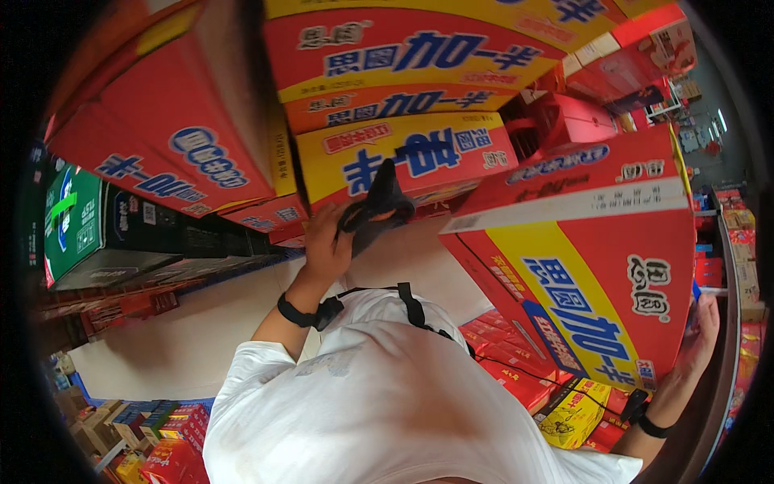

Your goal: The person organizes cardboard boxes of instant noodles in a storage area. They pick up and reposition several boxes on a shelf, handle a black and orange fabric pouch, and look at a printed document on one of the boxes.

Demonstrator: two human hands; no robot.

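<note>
My left hand (329, 242) is closed around a crumpled dark cloth (384, 212). The cloth is in front of a yellow and red carton (417, 151) at the bottom of a stack. My right hand (701, 330) lies along the right side of a large red carton (653, 242) with a yellow band and printed writing. This carton stands tilted, and its underside is hidden. A small blue thing (696, 293) shows by the right fingertips; what it is I cannot tell. Each wrist wears a black strap.
More red and yellow cartons (393, 54) rise ahead. A large red carton (163, 115) sits at the left above dark green cartons (78, 224). Red packages (508, 357) lie low beside my right side. The pale floor (199, 327) shows below, and stocked shelves (741, 242) line the far right.
</note>
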